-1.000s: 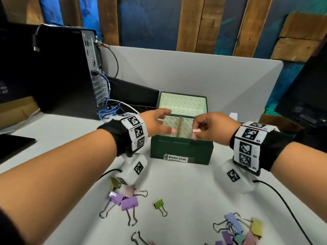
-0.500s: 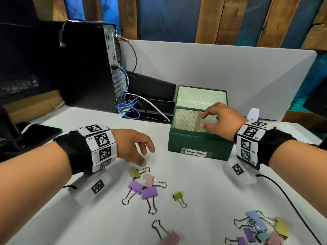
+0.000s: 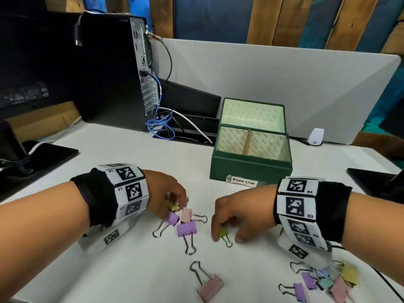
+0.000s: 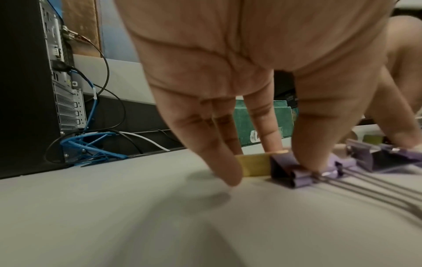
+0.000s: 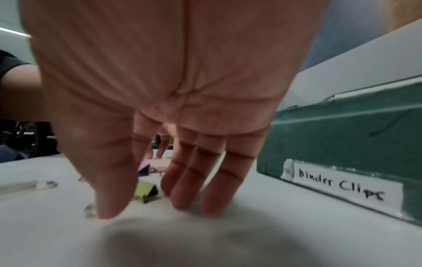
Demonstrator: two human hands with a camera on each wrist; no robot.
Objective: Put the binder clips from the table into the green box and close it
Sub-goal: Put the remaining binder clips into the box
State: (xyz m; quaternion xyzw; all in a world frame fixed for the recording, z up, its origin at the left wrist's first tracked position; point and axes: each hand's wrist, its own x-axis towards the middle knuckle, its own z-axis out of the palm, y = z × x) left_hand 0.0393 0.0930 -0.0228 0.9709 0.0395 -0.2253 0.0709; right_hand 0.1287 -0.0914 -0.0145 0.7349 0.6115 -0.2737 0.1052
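Observation:
The green box [image 3: 249, 169] stands open at the back of the white table, its lid upright and a "Binder Clips" label on the front; it also shows as the box [image 5: 342, 140]. My left hand [image 3: 177, 204] reaches down with straight fingers onto a yellow clip [image 4: 253, 165] and a purple clip [image 4: 294, 171], thumb tip on the purple one. My right hand [image 3: 226, 234] straddles a small green clip [image 3: 223, 232], thumb and fingers on the table either side of the clip [image 5: 145, 191], not touching it.
More clips lie loose: a pink one [image 3: 186, 214], a large purple one [image 3: 187, 228], a big pink one [image 3: 211, 286] and a pile [image 3: 328, 281] at the front right. A computer tower [image 3: 109, 73], cables [image 3: 160, 125] and a grey partition [image 3: 284, 84] stand behind.
Both hands left the box and came down toward me onto the clips, the left first, then the right. The view tilted down to the table.

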